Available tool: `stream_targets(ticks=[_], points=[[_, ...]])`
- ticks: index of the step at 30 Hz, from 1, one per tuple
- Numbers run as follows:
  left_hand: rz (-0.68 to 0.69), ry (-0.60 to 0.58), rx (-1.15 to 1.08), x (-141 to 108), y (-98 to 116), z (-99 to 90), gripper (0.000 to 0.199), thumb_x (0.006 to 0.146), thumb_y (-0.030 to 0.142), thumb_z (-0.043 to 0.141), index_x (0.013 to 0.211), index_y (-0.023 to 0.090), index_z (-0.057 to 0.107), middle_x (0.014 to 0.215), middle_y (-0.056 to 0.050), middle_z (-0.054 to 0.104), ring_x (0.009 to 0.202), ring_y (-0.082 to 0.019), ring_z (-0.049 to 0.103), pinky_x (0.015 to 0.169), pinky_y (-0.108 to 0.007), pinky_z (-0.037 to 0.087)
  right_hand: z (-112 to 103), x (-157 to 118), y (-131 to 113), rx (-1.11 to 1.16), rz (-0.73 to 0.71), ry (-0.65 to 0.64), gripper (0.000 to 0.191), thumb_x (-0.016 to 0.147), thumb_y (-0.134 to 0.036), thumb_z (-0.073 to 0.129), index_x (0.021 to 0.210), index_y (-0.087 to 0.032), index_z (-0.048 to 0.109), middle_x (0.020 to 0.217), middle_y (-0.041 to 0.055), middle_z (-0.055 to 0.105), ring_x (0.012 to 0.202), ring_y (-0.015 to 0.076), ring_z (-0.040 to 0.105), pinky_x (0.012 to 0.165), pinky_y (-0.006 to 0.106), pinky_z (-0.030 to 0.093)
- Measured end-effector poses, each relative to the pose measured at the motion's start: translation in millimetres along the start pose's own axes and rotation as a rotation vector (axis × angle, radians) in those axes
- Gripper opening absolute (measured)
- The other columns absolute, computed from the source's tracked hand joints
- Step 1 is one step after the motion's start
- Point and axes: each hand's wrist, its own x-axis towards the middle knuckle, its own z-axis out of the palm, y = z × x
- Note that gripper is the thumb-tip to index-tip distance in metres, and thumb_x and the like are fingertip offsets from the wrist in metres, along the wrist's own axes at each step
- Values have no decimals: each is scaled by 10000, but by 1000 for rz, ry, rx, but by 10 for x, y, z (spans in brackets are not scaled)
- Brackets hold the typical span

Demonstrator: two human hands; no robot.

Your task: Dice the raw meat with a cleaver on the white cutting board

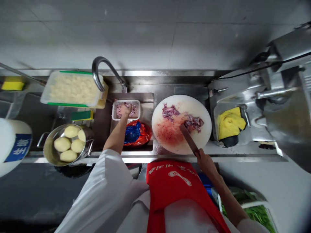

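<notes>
My left hand is down in a white plastic tub of chopped pinkish meat. Its fingers are at the meat and too hidden to tell whether they grip any. My right hand is closed around the handle of a knife. The blade lies across a round white cutting board, its tip beside dark red pieces of raw meat. A second clump of meat rests farther left on the board, with bloody stains in front of it.
Behind the tub arches a faucet. A red plastic bag sits in the sink below it. At left are a pot of peeled potatoes and a lidded box. To the right lies a yellow cloth near a metal machine.
</notes>
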Motion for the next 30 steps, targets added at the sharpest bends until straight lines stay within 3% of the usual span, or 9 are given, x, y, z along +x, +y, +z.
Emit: stream_targets(ticks=[3,6,8,11,16,20,23,26,30], points=[[387,-193,51,-428,199,309,217,867,286,605,1013,133,655,1068,-132,682,1068,-251,603,990,-371,441,-65,93,-39,15,23,23,180,1033,-283,401,1064,-164,534,754,69,659,652,186,579,610,288,222],[806,-568,158,-1050,433,671,337,858,341,644,1143,162,666,1200,-115,641,1150,-262,565,1052,-386,413,-111,229,-43,45,103,85,195,1030,-289,404,1070,-155,540,822,99,677,727,203,612,621,286,245],[936,-674,316,-1347,556,856,422,835,341,685,1226,188,647,1293,-117,589,1206,-290,526,1084,-420,385,-128,303,-41,56,130,98,215,1032,-289,390,1077,-146,544,839,112,679,754,210,623,624,286,255],[954,-661,476,-1496,699,1021,362,885,262,615,1235,173,642,1304,-141,573,1211,-295,520,1072,-423,396,-135,360,-30,76,123,83,243,1033,-307,384,1095,-139,549,842,116,680,770,214,631,627,284,267],[781,-754,297,-1476,936,1102,195,860,144,585,1022,125,692,1074,-128,686,1010,-254,631,923,-354,485,-96,392,46,141,99,88,247,1028,-323,394,1096,-150,558,868,114,685,803,215,639,626,274,284],[415,-902,-189,-1573,1135,1064,111,823,240,661,781,138,654,717,-25,667,643,-146,601,665,-262,488,-46,431,129,171,58,106,245,1019,-321,407,1094,-150,566,859,111,683,803,218,635,621,273,285],[155,-933,-470,-1679,1238,964,198,742,272,744,698,142,602,655,-4,642,578,-103,572,594,-220,464,-27,465,185,191,32,119,243,1014,-322,415,1079,-154,578,849,105,681,793,216,627,619,274,282],[-44,-943,-610,-1783,1202,814,217,673,240,782,773,134,622,695,0,658,588,-86,589,582,-195,472,-22,492,224,206,20,125,235,1007,-325,428,1055,-156,584,847,99,678,789,213,618,626,271,292],[-240,-930,-626,-1850,884,616,275,617,188,792,801,142,592,697,21,640,541,-65,564,530,-173,461,-28,511,248,218,-1,136,227,998,-326,443,1039,-155,588,864,98,679,814,212,617,641,267,310]])
